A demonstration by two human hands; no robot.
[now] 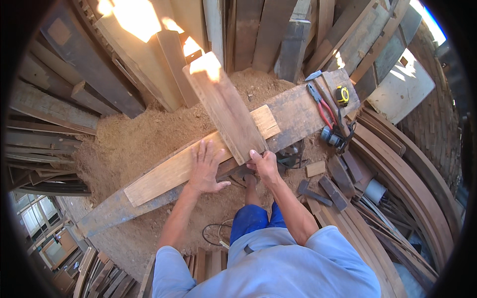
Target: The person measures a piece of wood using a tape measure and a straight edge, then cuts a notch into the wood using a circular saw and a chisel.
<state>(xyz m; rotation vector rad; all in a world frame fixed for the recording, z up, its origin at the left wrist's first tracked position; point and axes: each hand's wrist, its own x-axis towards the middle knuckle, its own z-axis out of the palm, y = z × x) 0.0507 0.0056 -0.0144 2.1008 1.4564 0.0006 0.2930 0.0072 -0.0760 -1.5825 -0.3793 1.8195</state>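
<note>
Our right hand (265,166) pinches the near end of a brown board (223,111) between thumb and curled fingers. Our left hand (204,169) lies with its fingers spread on a pale plank (166,174), gripping nothing. The brown board lies across that plank, tilted away toward the far left; it is flat, straight-edged and finely grained, with sunlight blazing on its far end. The plank under it is lighter, almost honey-coloured, and longer, its right end showing beyond the board.

Both sit on our table (300,121), a long, narrow, worn plank surface stained grey and brown, running from near left to far right. On its far right end we have red-handled pliers (325,110) and a yellow-and-black tape measure (342,96).

Past the far edge, sawdust (126,141) is heaped over the floor, and timber boards (248,37) lean in a row around the far side and the left. To our right, a hammer (314,192) rests near a small wooden block (315,169), with long stacked planks (397,154) and a pale panel (403,89) farther off.
</note>
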